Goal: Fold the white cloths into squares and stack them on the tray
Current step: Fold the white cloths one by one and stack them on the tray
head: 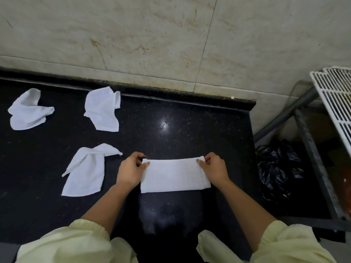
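At the lower centre of the frame, on the dark counter, the folded cloth lies as a long rectangle, its long axis running left to right between the two hands. The left hand pinches the upper left corner, the right hand pinches the upper right corner, fingers closed on the fabric at each end, so neither hand is nearer. One short end has to travel across to the other to make a square, I'd say. The cloth looks white, flat and smooth. Three crumpled cloths wait at left and upper left. No tray is in view.
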A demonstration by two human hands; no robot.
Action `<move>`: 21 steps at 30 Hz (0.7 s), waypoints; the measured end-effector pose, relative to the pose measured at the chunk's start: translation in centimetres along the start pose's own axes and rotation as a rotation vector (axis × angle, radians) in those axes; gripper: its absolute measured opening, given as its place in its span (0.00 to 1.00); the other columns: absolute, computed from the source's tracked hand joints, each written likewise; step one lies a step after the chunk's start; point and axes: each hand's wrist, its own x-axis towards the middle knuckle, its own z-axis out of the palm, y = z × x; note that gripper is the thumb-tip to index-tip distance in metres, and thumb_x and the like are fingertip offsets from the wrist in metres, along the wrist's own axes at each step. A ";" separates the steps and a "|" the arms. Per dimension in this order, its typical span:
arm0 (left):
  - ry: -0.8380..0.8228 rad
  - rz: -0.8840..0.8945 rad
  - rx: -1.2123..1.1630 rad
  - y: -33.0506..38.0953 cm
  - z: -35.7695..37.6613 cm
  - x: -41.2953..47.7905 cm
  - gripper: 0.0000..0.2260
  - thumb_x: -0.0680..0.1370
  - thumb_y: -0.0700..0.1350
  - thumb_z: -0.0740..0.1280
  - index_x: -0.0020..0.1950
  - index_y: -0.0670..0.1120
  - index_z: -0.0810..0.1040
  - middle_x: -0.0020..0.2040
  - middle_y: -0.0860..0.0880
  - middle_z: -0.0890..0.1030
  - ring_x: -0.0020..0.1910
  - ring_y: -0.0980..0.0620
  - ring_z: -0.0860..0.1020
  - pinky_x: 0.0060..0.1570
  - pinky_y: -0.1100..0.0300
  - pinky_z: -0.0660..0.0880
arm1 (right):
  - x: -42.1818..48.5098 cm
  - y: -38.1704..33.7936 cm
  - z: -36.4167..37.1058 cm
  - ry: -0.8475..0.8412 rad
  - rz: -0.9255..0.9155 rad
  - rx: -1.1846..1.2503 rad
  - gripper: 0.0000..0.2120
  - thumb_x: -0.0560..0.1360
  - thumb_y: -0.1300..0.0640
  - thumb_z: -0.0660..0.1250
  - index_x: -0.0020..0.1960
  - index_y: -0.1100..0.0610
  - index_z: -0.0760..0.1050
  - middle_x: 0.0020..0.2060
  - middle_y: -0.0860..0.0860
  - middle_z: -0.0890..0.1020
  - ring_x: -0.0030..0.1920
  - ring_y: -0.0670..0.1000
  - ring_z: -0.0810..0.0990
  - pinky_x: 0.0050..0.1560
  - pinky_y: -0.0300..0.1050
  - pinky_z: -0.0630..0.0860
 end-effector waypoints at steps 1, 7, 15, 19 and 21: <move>0.028 0.014 0.020 0.0 0.0 -0.3 0.13 0.76 0.48 0.70 0.59 0.48 0.76 0.45 0.49 0.78 0.46 0.50 0.78 0.46 0.58 0.73 | -0.4 0.0 0.0 0.041 -0.023 -0.024 0.09 0.77 0.52 0.67 0.46 0.57 0.71 0.41 0.50 0.76 0.43 0.51 0.76 0.43 0.45 0.73; 0.078 0.248 0.191 -0.8 0.3 -4.3 0.17 0.73 0.58 0.70 0.56 0.52 0.72 0.52 0.54 0.70 0.50 0.56 0.71 0.40 0.57 0.74 | -4.0 0.3 -0.2 0.076 -0.414 -0.230 0.08 0.78 0.53 0.64 0.46 0.57 0.74 0.42 0.46 0.71 0.44 0.46 0.71 0.42 0.40 0.70; -0.037 0.203 0.136 -3.0 1.1 -6.7 0.20 0.72 0.56 0.72 0.60 0.52 0.72 0.55 0.53 0.67 0.53 0.55 0.69 0.48 0.60 0.71 | -5.6 3.9 0.0 -0.032 -0.178 -0.141 0.13 0.77 0.51 0.65 0.40 0.58 0.76 0.40 0.49 0.75 0.40 0.47 0.76 0.39 0.40 0.73; -0.072 0.164 0.056 -3.1 0.8 -6.5 0.21 0.70 0.53 0.75 0.60 0.53 0.72 0.54 0.52 0.68 0.48 0.55 0.73 0.50 0.64 0.70 | -5.6 3.8 0.2 -0.008 -0.054 -0.008 0.09 0.74 0.53 0.71 0.40 0.59 0.79 0.42 0.50 0.77 0.40 0.47 0.77 0.40 0.39 0.73; -0.088 0.149 0.020 -3.0 0.6 -6.4 0.21 0.69 0.51 0.76 0.58 0.53 0.73 0.53 0.52 0.68 0.47 0.57 0.74 0.49 0.67 0.69 | -5.5 3.5 0.2 0.029 0.000 0.021 0.07 0.72 0.54 0.73 0.42 0.58 0.78 0.45 0.51 0.78 0.42 0.48 0.77 0.42 0.41 0.73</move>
